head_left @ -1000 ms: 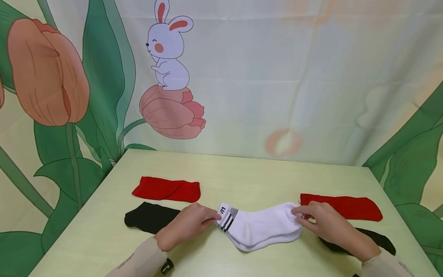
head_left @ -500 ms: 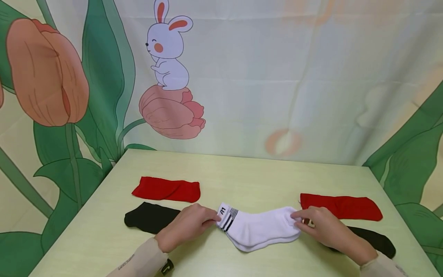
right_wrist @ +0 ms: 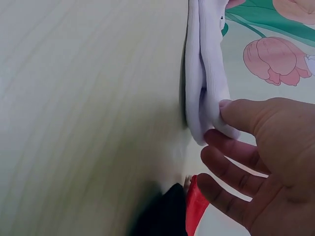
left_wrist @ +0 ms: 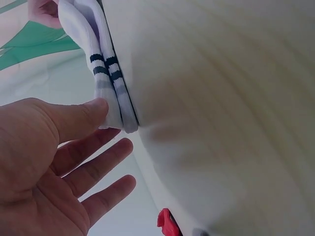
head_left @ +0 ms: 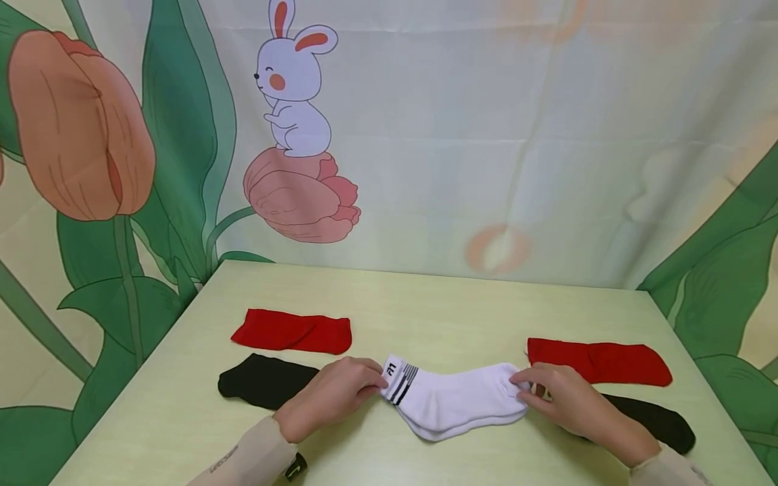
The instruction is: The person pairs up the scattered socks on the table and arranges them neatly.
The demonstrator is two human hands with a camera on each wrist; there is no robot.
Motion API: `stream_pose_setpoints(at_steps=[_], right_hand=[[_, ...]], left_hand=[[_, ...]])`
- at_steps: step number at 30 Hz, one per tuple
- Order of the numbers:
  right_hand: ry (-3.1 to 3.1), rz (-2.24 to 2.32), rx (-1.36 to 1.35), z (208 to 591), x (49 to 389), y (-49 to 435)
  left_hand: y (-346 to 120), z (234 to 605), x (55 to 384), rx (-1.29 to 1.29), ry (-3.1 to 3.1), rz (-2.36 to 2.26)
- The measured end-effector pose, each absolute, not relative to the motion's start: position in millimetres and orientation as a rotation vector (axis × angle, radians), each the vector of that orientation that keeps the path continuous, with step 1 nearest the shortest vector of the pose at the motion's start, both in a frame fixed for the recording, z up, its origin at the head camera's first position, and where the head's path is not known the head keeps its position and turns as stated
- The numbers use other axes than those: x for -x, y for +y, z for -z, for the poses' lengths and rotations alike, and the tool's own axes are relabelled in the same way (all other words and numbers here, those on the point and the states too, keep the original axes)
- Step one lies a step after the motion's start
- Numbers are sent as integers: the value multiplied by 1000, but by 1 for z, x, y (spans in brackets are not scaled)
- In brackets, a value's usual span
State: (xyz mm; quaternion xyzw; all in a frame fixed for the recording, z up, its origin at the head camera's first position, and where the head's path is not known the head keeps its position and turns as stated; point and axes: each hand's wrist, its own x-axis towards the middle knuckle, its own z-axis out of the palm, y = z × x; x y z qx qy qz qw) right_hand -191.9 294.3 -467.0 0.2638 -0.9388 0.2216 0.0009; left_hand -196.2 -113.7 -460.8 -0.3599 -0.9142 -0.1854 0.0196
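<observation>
Two white socks (head_left: 456,403) lie one over the other on the table, cuffs to the left, toes to the right. Dark stripes and a small black mark show on the upper cuff. With thumb and index finger my left hand (head_left: 336,391) pinches the cuff end; its other fingers stay spread in the left wrist view. At the toe end my right hand (head_left: 562,397) pinches the upper sock (right_wrist: 214,64) between thumb and index finger. Close to the left hand lies a black sock (head_left: 267,381), partly covered by it. Another black sock (head_left: 653,418) is partly behind the right forearm.
A red sock (head_left: 292,331) lies at the back left of the pale table (head_left: 437,310), and another red sock (head_left: 608,362) at the right, beyond the right hand. Behind the table hangs a printed curtain (head_left: 419,135) with a rabbit and tulips.
The right hand has moved slightly toward the near side, and the upper sock's toe has come down closer over the lower one. The left hand stays at the cuff.
</observation>
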Motion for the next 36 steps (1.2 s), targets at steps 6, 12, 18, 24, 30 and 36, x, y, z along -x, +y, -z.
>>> stream_pose_setpoints(at_steps=[6,12,18,24,30,36], right_hand=[[-2944,-715,-825,472,191,296],[-2962,-710,-811,472,191,295],[-2967,-674,-782,472,191,293],[-2922,-484,-772,474,191,288],[-2828,-392,-814,473,188,283],[-2761,-400,-908,471,186,279]], left_hand=[[-113,462,197,1136,-2803,583],[-112,462,198,1133,-2803,577],[-111,461,198,1136,-2797,564],[-112,462,197,1146,-2793,550],[-112,463,197,1149,-2768,546],[-110,464,198,1145,-2734,478]])
